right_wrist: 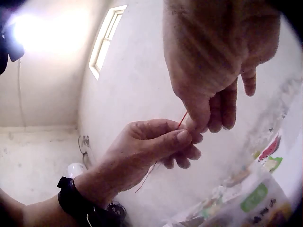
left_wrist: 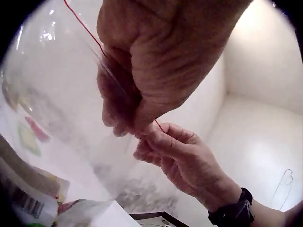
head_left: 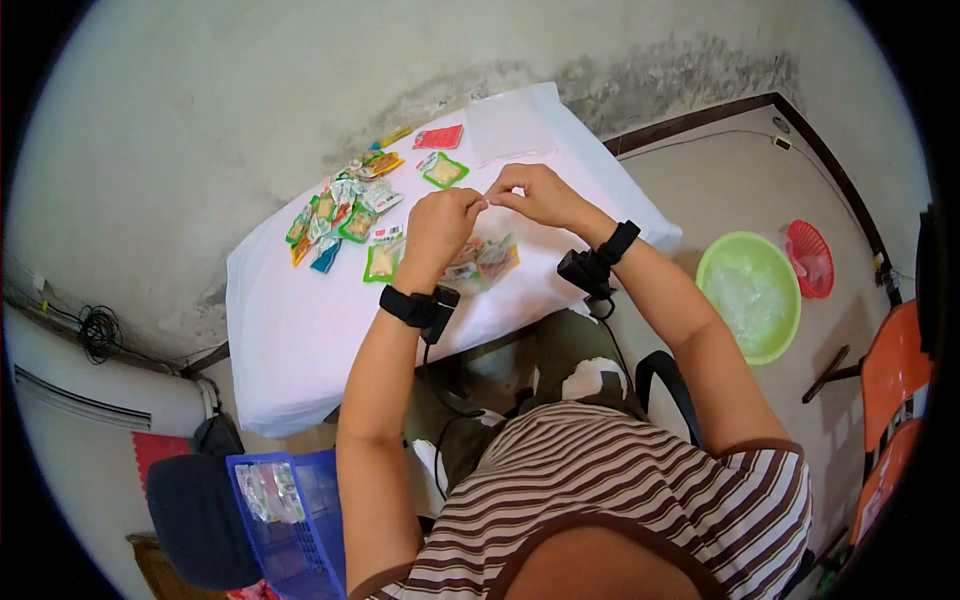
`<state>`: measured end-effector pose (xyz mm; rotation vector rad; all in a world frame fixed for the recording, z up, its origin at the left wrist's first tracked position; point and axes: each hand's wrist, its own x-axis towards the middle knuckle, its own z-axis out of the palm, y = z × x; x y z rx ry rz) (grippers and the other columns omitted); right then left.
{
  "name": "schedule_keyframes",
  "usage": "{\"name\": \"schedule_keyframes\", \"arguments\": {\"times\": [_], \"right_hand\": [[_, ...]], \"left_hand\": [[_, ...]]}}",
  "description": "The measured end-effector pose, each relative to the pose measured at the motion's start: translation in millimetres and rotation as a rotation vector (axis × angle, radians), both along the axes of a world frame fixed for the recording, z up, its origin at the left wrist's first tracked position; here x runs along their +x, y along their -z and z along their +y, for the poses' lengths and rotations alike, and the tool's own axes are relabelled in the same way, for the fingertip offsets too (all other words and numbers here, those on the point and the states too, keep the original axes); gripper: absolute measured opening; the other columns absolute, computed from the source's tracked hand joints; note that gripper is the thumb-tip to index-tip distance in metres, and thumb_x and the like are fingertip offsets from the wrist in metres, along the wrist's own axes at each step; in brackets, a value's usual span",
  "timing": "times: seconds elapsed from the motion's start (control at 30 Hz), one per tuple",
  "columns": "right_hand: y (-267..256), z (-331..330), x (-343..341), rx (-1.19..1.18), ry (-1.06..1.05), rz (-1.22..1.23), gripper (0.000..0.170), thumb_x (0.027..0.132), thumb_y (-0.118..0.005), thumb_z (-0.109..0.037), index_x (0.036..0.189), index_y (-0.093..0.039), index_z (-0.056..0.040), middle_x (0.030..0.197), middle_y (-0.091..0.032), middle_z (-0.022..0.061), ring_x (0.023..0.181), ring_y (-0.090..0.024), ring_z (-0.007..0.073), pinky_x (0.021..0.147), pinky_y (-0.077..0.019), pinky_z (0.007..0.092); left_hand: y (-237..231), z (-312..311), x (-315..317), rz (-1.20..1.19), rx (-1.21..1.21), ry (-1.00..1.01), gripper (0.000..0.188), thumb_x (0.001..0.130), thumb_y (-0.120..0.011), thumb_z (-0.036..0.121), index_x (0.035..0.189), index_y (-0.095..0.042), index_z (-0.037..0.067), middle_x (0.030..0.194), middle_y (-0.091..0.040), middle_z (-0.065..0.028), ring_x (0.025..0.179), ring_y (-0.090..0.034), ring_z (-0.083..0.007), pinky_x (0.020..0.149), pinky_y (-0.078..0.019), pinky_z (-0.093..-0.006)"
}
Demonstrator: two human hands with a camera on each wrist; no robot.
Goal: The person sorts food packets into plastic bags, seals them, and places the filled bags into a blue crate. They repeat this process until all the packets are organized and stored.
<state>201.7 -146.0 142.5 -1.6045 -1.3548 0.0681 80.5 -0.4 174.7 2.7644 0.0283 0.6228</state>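
Both hands meet over the table at the top of a clear zip bag (head_left: 487, 262) with colourful snack packets inside. A thin red zip line (left_wrist: 84, 27) runs along its mouth. My left hand (head_left: 440, 228) pinches this line between thumb and fingers, as the right wrist view also shows. Close beside it, my right hand (head_left: 538, 195) pinches the same edge, fingertips right at those of the left. The red line (right_wrist: 182, 120) shows between the two hands there. Clear film from the bag stretches across the left of the left wrist view.
A pile of small snack packets (head_left: 340, 205) lies on the white-covered table (head_left: 290, 340). Single green-edged packets (head_left: 442, 170), a red packet (head_left: 438, 137) and a flat clear bag (head_left: 510, 128) lie nearby. Right are a green basin (head_left: 749, 240) and red basket (head_left: 826, 255); lower left, a blue crate (head_left: 330, 520).
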Motion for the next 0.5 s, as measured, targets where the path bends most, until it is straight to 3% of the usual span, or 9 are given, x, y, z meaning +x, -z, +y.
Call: {"name": "schedule_keyframes", "arguments": {"times": [0.23,0.27,0.37,0.5], "right_hand": [[6,5,10,0.004,0.061,0.119,0.013,0.08,-0.064,-0.013,0.085,-0.068,-0.002,0.077,-0.063,0.0079,0.074,-0.057,0.0167,0.068,-0.0448,0.0278],[7,6,13,0.004,0.064,0.106,0.013,0.08,-0.064,-0.014,0.085,-0.068,-0.0019,0.077,-0.063,0.008,0.074,-0.057,0.0167,0.068,-0.0448,0.0279],[12,17,23,0.04,0.078,0.093,0.015,0.08,-0.064,-0.016,0.083,-0.068,-0.0024,0.077,-0.063,0.0086,0.072,-0.059,0.0183,0.066,-0.0455,0.0289],[5,37,37,0.093,0.123,0.037,0.018,0.078,-0.065,-0.02,0.082,-0.068,-0.0037,0.078,-0.064,0.0092,0.071,-0.06,0.0203,0.065,-0.0465,0.0298]], "left_hand": [[0,44,-27,0.075,0.021,-0.046,0.018,0.08,-0.06,0.022,0.084,-0.067,0.006,0.073,-0.065,-0.0107,0.067,-0.062,-0.0269,0.062,-0.0482,-0.0343],[-2,51,-32,0.087,-0.041,-0.055,0.014,0.078,-0.06,0.02,0.08,-0.067,0.007,0.073,-0.064,-0.0128,0.068,-0.061,-0.0308,0.062,-0.0474,-0.0379],[-2,75,-42,0.08,-0.093,-0.091,0.013,0.078,-0.061,0.018,0.081,-0.067,0.006,0.073,-0.064,-0.013,0.068,-0.061,-0.0308,0.062,-0.0475,-0.0371],[-13,95,-35,0.067,-0.009,-0.167,0.014,0.078,-0.061,0.018,0.083,-0.067,0.006,0.076,-0.064,-0.0135,0.069,-0.061,-0.0307,0.062,-0.0475,-0.0369]]}}
